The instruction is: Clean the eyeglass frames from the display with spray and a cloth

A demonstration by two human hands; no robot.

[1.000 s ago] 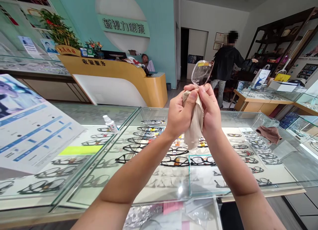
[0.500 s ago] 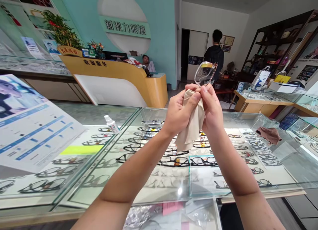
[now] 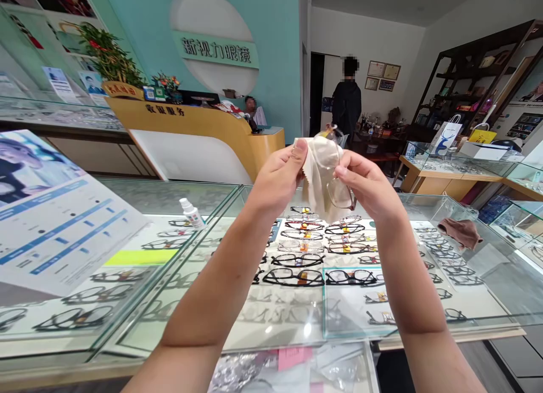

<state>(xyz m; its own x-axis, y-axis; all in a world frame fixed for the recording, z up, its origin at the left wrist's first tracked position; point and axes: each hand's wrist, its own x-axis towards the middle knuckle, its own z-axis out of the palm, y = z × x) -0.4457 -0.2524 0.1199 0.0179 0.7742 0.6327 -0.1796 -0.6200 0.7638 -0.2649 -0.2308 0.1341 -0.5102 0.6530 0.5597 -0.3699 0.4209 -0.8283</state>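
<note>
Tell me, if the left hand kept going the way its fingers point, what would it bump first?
The left hand points at the cloth it pinches, with the glasses partly inside; behind those, probably, the right hand.

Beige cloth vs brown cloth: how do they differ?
The beige cloth is pale, pinched in the left hand and draped over the glasses in the right hand. The brown cloth is darker and lies crumpled, untouched, on the glass counter. Both are soft cloths.
</note>
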